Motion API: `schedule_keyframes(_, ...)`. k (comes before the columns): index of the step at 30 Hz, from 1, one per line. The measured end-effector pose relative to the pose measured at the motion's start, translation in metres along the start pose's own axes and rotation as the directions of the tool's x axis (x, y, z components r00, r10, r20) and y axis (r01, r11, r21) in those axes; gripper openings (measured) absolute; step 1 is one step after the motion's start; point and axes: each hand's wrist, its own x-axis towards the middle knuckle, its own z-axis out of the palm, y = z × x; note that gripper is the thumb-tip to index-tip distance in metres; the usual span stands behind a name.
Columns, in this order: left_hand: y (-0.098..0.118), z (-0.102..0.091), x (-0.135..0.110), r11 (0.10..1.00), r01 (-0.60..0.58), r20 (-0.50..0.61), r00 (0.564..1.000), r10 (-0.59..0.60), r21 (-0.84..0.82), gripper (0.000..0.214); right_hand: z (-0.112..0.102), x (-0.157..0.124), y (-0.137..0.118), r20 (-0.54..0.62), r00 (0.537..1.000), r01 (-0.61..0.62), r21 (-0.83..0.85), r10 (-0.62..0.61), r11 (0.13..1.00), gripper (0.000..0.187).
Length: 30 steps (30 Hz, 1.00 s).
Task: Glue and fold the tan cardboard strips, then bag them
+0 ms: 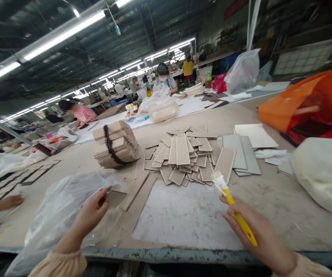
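Note:
My right hand is closed around the yellow handle of a brush, its bristles caked with white paste. The bristle tip is at the lower edge of a beige card piece. My left hand has thumb and forefinger pinched together over a clear plastic bag; what lies between them I cannot make out. Beside these fingers a brown board piece shows at the bag's mouth. Ahead of both hands lies a loose heap of small beige card pieces with pale edges.
A stack of boards tied with a black band stands behind my left hand. Grey boards, a white tub and an orange bag are at right. At far left is another person's hand. A whitish sheet covers the table front.

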Motion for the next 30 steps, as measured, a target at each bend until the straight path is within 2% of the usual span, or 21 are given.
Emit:
schedule_keyframes(2,0.029,0.006,-0.008,0.981,-0.027,0.159,0.986,0.058,-0.19,0.048,-0.003,0.0,-0.002,-0.02,1.0,-0.007,0.057,0.008,0.998,0.017)
schedule_keyframes(4,0.065,0.017,-0.009,0.932,-0.02,0.317,0.938,0.143,-0.361,0.044,-0.008,0.0,-0.006,-0.034,0.998,-0.051,0.125,0.055,0.991,0.02)
schedule_keyframes(6,0.104,0.034,-0.005,0.886,-0.022,0.442,0.861,0.252,-0.463,0.038,-0.013,0.001,-0.01,-0.039,0.986,-0.151,0.221,0.164,0.963,0.017)
schedule_keyframes(8,0.142,0.054,0.002,0.855,-0.078,0.525,0.759,0.385,-0.513,0.034,-0.017,0.002,-0.013,-0.059,0.954,-0.248,0.391,0.293,0.886,0.013)
schedule_keyframes(10,0.177,0.077,0.009,0.832,-0.166,0.567,0.66,0.493,-0.53,0.03,-0.019,0.004,-0.013,-0.074,0.906,-0.29,0.607,0.416,0.74,0.012)
schedule_keyframes(12,0.205,0.103,0.014,0.81,-0.257,0.571,0.6,0.561,-0.527,0.03,-0.02,0.007,-0.012,-0.043,0.848,-0.294,0.79,0.528,0.537,0.013)
schedule_keyframes(14,0.226,0.13,0.016,0.791,-0.342,0.542,0.588,0.601,-0.507,0.033,-0.022,0.011,-0.009,0.021,0.797,-0.27,0.906,0.603,0.326,0.014)
schedule_keyframes(17,0.249,0.162,0.014,0.781,-0.422,0.481,0.621,0.619,-0.461,0.032,-0.027,0.018,-0.006,0.108,0.749,-0.208,0.975,0.654,0.078,0.02)
schedule_keyframes(20,0.257,0.178,0.01,0.797,-0.445,0.416,0.686,0.596,-0.408,0.028,-0.032,0.022,-0.005,0.189,0.717,-0.18,0.98,0.67,-0.084,0.025)
schedule_keyframes(23,0.245,0.176,0.001,0.805,-0.469,0.337,0.739,0.583,-0.364,0.032,-0.035,0.023,-0.003,0.251,0.695,-0.15,0.967,0.674,-0.206,0.021)
schedule_keyframes(26,0.208,0.166,-0.013,0.786,-0.548,0.141,0.787,0.6,-0.285,0.029,-0.036,0.022,-0.002,0.292,0.683,-0.113,0.948,0.67,-0.298,0.017)
schedule_keyframes(28,0.175,0.16,-0.026,0.775,-0.593,-0.008,0.795,0.606,-0.22,0.026,-0.036,0.022,-0.003,0.318,0.686,-0.113,0.935,0.654,-0.336,0.016)
schedule_keyframes(30,0.144,0.155,-0.04,0.784,-0.597,-0.097,0.802,0.59,-0.17,0.025,-0.034,0.021,-0.005,0.344,0.699,-0.136,0.925,0.627,-0.355,0.016)
